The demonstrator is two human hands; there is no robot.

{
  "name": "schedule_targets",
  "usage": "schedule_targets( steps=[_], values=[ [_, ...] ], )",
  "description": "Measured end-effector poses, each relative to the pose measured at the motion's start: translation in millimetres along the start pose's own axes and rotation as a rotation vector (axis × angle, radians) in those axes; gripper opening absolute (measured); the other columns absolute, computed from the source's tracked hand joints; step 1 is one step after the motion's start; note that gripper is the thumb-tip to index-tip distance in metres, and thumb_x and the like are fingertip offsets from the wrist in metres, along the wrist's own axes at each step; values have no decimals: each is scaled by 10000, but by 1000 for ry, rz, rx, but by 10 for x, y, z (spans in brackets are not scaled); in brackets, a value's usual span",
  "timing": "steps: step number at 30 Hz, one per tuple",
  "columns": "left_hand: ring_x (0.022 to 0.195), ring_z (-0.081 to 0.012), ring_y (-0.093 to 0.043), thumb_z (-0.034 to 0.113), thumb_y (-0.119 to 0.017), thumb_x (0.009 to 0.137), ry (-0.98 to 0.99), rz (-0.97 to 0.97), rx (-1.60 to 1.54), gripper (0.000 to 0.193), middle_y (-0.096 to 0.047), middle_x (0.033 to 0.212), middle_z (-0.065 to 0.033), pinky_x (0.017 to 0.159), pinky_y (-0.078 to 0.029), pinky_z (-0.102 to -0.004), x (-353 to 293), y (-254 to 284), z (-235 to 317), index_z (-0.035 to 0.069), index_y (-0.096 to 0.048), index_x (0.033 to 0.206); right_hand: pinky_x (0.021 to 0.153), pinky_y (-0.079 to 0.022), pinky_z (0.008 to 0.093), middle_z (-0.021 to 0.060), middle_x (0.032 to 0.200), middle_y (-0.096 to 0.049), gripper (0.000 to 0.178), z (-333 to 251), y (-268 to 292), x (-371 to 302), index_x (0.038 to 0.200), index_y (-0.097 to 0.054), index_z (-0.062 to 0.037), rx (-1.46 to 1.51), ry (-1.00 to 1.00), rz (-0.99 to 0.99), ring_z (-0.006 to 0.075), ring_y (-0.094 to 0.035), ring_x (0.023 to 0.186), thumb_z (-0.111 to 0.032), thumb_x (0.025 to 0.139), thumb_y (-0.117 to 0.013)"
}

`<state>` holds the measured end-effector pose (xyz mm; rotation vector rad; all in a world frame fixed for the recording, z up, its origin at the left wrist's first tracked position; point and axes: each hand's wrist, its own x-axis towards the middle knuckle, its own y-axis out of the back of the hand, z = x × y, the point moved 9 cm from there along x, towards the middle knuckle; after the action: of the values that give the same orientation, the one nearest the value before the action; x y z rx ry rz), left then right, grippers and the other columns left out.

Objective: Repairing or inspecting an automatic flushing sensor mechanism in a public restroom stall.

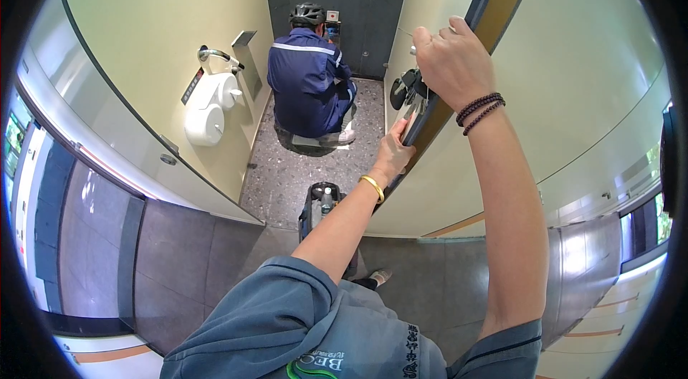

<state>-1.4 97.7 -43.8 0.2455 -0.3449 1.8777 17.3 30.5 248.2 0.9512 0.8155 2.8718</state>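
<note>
My right hand is closed in a fist high at the dark-edged door panel; what it grips is hidden by the fingers. Below it, my left hand reaches around the same panel's edge, fingers on the stall side. Between both hands, a black and silver metal fitting or tool stands out from the panel's inner face; its exact kind cannot be made out. Dark bead bracelets circle my right wrist, and a gold bangle my left.
Inside the stall, a person in navy coveralls and a black helmet squats facing the dark back wall. White paper dispensers and a grab rail line the left wall. A black container with a bottle stands below my left forearm.
</note>
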Motion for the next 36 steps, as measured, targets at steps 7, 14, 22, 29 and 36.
schedule_targets(
  steps=[7,14,22,29,36],
  values=[
    [1246,-186,-505,-213,-569,714,111,-118,30,815,-497,1390,-121,1048,-395,-281,8,-89,-88,-11,-311,1461,815,-459,301,52,554,-581,206,5,-7,-9,710,-479,-112,-7,4,-1,191,-608,592,-178,856,-609],
    [1276,-192,-480,-205,-563,713,111,-130,19,807,-484,1400,-133,1069,-376,-286,-3,-111,-85,-14,-314,1457,776,-422,296,62,572,-620,154,3,17,-17,684,-541,-115,2,22,20,183,-643,595,-121,837,-554],
    [1038,-268,-621,-14,-626,693,-23,-4,-36,613,-603,1145,-145,909,-467,-285,-11,-50,1,41,-530,1296,779,-423,297,63,567,-620,145,8,22,-16,684,-543,-117,-3,18,14,185,-640,586,-115,829,-556],
    [1316,-201,-444,-225,-561,692,137,-117,-11,808,-465,1419,-138,1094,-355,-292,-44,-90,153,-18,-342,1441,798,-427,303,60,568,-618,146,0,41,-10,686,-546,-117,12,28,20,183,-639,584,-106,831,-552],
    [1340,-213,-419,-220,-559,688,122,-139,0,815,-450,1434,-138,1115,-327,-299,-31,-94,81,-8,-340,1444,808,-433,303,56,549,-599,153,-1,49,0,675,-533,-111,4,27,18,188,-630,568,-88,824,-555]
  ],
)
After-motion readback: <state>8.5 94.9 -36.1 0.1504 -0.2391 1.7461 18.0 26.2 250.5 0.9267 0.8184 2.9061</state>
